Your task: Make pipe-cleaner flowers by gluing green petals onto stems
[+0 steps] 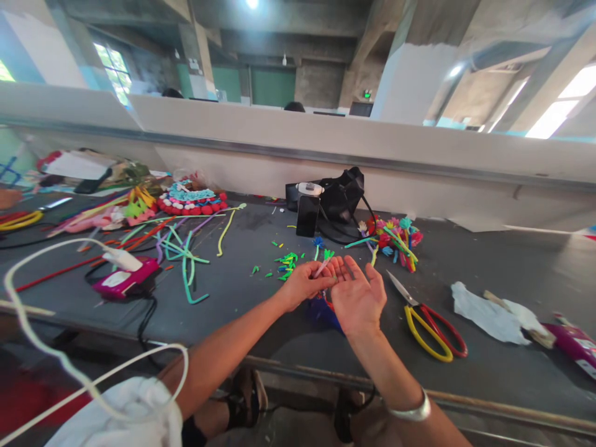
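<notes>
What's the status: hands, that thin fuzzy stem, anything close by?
Left hand pinching thin pale fuzzy wire stem. Right hand open, palm up, beside it. Yellow-and-red-handled scissors lie right of hands, untouched.

The table (512,273) looks matt and smooth. The scissors (426,320) have bright metal blades and glossy plastic handles. The pipe cleaners (186,279) look fuzzy.

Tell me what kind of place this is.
Likely a craft workbench in a bare concrete workshop hall. Loose pipe cleaners and cut scraps litter the dark table. Scissors lie by the open right hand, with pipe-cleaner flowers behind. The left hand pinches a short stem.
</notes>
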`<state>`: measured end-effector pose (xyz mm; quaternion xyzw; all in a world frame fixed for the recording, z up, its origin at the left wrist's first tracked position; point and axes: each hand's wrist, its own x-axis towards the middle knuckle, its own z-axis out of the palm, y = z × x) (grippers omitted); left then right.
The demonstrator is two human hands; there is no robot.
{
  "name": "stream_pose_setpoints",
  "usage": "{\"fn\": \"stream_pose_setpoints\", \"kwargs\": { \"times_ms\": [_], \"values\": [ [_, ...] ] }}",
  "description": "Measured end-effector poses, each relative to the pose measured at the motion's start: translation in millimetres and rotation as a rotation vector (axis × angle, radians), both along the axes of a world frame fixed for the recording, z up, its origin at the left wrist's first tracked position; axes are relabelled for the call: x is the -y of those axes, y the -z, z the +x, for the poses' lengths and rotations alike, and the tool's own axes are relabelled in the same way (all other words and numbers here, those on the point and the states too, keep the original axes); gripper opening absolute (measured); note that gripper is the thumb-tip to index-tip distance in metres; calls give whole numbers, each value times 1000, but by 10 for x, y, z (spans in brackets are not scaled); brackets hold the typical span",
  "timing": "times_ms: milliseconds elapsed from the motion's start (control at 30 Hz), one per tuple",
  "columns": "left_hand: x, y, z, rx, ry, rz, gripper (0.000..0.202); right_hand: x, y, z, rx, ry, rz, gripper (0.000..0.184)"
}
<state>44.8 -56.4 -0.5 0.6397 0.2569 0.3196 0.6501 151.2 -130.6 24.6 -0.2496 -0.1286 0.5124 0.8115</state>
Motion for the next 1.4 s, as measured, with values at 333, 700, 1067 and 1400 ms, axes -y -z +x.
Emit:
{"fn": "stream_pose_setpoints", "kwargs": {
  "times_ms": [333,700,1067,1400],
  "values": [
    [-24,-3,-2,32,-42,-118,34,-48,18,-49,42,4,8,34],
    [-220,-42,-115,312,23,-531,33,-26,238,60,1669,531,-58,16],
    [-187,-56,-140,283,146,-537,27,-49,287,76,1824,611,-4,17],
    [-141,-106,-140,214,155,-392,27,-63,230,220,1801,632,-10,12]
  ]
}}
